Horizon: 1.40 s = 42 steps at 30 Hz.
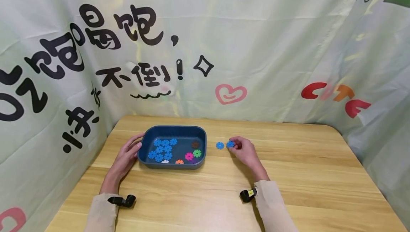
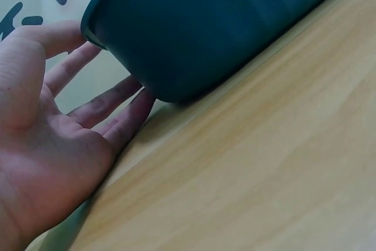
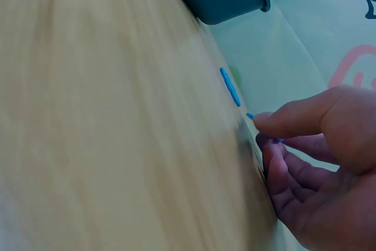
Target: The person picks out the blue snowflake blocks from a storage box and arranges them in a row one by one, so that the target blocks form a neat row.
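Note:
A dark blue plastic tub [image 1: 173, 166] stands on the table with notched snowflake discs in it: a cluster of blue discs [image 1: 159, 149], plus pink [image 1: 189, 156], green [image 1: 196, 153], brown [image 1: 195, 145], orange [image 1: 179, 161] and white ones. My left hand [image 1: 127, 155] rests at the tub's left end; in the left wrist view its fairly straight fingers [image 2: 106, 107] touch the outer wall. Right of the tub, my right hand [image 1: 245, 151] pinches a blue snowflake disc [image 1: 230, 144] between thumb and fingers at the tabletop. Another blue disc [image 1: 219, 145] lies flat just left of it.
The wooden table [image 1: 307, 182] extends in front of and to the right of the tub. A printed curtain [image 1: 272, 64] hangs behind and along both sides. Black wrist cameras [image 1: 123, 201] sit at both sleeves.

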{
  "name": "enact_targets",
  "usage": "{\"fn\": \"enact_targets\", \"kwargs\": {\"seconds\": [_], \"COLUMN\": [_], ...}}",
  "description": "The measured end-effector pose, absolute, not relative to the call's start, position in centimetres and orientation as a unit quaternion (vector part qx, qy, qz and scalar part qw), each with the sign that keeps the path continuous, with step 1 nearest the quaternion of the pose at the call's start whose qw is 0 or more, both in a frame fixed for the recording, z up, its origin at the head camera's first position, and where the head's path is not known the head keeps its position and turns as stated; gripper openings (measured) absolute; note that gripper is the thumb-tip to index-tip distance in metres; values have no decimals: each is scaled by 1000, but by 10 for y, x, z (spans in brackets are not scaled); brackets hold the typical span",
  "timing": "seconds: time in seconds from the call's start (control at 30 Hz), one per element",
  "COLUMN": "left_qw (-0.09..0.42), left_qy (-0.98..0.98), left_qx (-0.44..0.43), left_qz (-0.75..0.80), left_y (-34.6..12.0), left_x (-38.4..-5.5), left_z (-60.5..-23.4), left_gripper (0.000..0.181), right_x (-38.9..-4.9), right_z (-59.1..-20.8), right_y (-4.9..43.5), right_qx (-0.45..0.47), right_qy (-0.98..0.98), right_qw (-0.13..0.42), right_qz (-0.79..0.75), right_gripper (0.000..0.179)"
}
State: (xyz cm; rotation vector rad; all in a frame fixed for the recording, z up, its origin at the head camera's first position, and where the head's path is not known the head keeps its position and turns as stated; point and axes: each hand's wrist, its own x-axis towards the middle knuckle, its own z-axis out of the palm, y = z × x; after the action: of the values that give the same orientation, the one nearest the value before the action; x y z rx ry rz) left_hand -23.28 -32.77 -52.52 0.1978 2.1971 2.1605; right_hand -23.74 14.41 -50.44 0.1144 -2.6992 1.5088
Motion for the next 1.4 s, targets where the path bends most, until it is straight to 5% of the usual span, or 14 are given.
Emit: {"fn": "enact_targets", "kwargs": {"seconds": [1.4], "left_qw": [31], "left_qy": [716], "left_qx": [63], "left_qz": [694], "left_y": [-328], "left_x": [-234], "left_z": [-526], "left_gripper": [52], "right_x": [-233], "right_z": [-492], "right_y": [138], "right_qx": [34], "right_qy": [-857], "right_qw": [23], "right_qz": [513], "right_gripper": [32]}}
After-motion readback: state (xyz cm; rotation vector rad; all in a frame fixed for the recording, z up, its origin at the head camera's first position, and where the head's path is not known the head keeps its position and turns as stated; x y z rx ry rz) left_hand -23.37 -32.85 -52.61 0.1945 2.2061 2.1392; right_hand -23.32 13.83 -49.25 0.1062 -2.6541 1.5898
